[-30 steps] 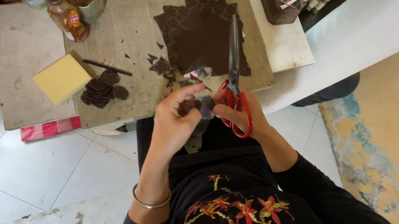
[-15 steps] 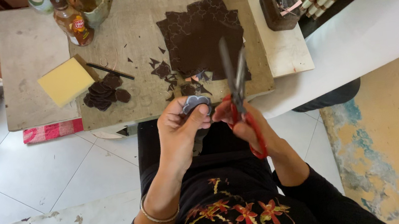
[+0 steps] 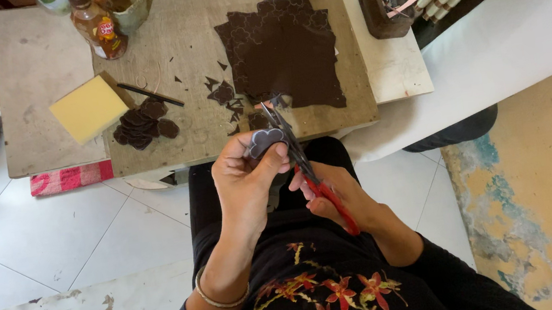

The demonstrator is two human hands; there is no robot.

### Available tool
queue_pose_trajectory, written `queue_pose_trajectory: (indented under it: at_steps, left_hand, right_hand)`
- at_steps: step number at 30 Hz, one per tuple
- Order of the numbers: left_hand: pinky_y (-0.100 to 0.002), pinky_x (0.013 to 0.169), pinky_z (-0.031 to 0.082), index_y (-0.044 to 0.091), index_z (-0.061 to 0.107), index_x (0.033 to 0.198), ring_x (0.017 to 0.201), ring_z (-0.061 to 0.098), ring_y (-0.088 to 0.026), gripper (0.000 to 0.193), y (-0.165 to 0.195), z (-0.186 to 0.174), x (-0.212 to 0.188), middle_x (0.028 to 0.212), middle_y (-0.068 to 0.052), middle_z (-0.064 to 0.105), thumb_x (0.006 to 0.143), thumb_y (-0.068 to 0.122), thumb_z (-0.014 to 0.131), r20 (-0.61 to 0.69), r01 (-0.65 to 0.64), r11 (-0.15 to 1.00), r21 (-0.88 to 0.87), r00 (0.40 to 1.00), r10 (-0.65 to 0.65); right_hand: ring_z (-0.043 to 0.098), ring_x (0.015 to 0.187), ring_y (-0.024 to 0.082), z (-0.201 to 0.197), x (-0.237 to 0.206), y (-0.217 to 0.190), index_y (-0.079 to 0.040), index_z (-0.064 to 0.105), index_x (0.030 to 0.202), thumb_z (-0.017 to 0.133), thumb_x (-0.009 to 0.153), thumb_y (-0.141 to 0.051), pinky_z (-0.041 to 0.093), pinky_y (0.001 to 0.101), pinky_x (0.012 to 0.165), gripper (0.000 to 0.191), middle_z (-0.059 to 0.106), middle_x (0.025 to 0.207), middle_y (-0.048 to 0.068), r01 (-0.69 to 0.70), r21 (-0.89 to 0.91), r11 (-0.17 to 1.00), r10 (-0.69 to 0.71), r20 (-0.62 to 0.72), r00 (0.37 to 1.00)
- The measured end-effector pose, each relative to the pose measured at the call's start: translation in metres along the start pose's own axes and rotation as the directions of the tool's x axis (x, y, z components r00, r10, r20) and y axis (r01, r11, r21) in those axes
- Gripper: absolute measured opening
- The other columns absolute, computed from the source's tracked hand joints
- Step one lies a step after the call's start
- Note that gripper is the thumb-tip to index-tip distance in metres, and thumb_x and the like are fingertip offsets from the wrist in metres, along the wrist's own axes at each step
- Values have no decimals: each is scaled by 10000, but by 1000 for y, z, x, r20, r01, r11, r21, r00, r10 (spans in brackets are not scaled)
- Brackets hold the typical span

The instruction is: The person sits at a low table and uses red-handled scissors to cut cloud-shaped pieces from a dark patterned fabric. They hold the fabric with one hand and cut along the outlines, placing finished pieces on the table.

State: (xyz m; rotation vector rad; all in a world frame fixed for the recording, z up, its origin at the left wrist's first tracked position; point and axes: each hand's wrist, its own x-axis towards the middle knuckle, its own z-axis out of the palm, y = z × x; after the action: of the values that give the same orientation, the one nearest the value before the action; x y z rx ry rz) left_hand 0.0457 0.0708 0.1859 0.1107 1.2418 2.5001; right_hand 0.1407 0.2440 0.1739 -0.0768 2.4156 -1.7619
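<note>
Head view: my left hand (image 3: 246,184) pinches a scalloped dark cutout (image 3: 265,140) just off the table's (image 3: 215,127) near edge; my right hand (image 3: 338,193) grips red-handled scissors (image 3: 306,165), blades touching it.

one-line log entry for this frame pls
left hand: holds dark scalloped cutout | right hand: red-handled scissors, blades at cutout | table: dark sheet, cut-piece pile

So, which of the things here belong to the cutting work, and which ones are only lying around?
Part of the work:
- left hand holding a scalloped dark cut-out
- right hand with red-handled scissors
- dark patterned sheet
- pile of cut pieces
- scraps

Just lying about:
- yellow block
- bottles
- dark box
- red cloth
</note>
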Motion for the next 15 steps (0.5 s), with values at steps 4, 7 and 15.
queue_pose_trajectory:
  at_steps: [4, 7, 15]
  left_hand:
    - [-231, 710, 591, -6, 693, 1015, 742, 676, -86, 132, 0, 0, -1, 891, -51, 733, 904, -53, 747, -24, -13, 1000, 23, 1000, 14]
    - [-229, 700, 595, -9, 695, 1009, 732, 677, -84, 138, 0, 1, -1, 885, -55, 735, 896, -62, 753, -48, -15, 999, 43, 999, 17]
    - [-233, 685, 600, -7, 684, 989, 721, 677, -85, 128, -2, 2, -2, 870, -56, 725, 893, -70, 741, -60, -32, 999, 44, 998, 35]
  right_hand:
    - [539, 740, 112, 0, 0, -1, -59, 630, 1093, 573, 843, -849, 449, 270, 646, 830, 555, 845, 13, 33, -20, 999, -33, 16, 999]
    - [552, 751, 113, 0, -1, -3, -48, 611, 1121, 573, 852, -851, 485, 270, 660, 848, 550, 857, 17, 47, 24, 999, -48, 52, 997]
    - [548, 719, 113, -1, 0, -3, -46, 591, 1133, 553, 872, -838, 495, 268, 644, 835, 542, 826, 13, 53, 49, 997, -58, 105, 993]
